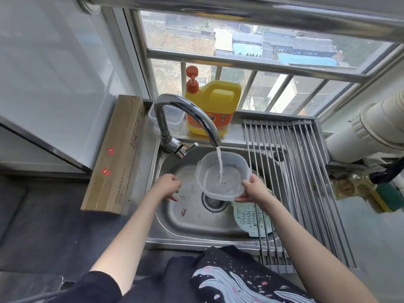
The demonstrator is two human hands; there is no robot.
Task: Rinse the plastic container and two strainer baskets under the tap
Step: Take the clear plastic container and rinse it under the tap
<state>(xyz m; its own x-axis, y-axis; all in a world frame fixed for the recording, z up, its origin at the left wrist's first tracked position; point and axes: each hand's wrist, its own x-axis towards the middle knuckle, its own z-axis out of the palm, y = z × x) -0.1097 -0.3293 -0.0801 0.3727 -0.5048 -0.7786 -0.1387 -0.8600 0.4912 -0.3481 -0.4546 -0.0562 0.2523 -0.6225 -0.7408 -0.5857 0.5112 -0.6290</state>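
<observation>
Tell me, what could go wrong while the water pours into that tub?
The clear plastic container is held by the right hand alone, at one edge, so it may tip as it fills from the tap. The left hand holds nothing and could steady it. Water may also splash out of the sink.

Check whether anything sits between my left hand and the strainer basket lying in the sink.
Yes: the plastic container, held under the tap by the right hand, sits between the left hand and the strainer basket.
</observation>
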